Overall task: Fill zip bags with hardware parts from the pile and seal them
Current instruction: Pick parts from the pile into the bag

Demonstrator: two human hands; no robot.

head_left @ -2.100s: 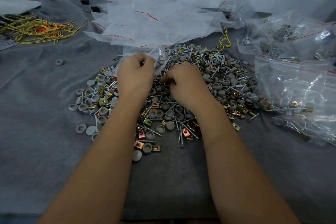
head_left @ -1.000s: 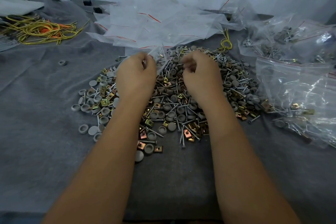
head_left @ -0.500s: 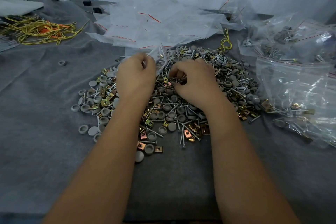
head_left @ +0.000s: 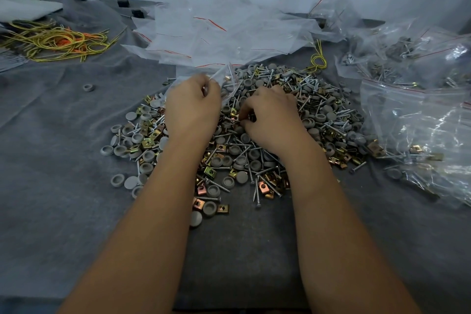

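Right hand (head_left: 271,120) fingertips buried among parts (head_left: 318,115)

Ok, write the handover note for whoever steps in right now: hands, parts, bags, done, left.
Left hand: pinches the open zip bag at the far edge of the pile.
Right hand: fingers curled down into the hardware pile, picking parts; what it holds is hidden.
Empty bags lie behind the pile; filled bags sit to the right.
Done: several bags filled.
Left: finish loading this bag, seal it, then work through the large pile that remains.
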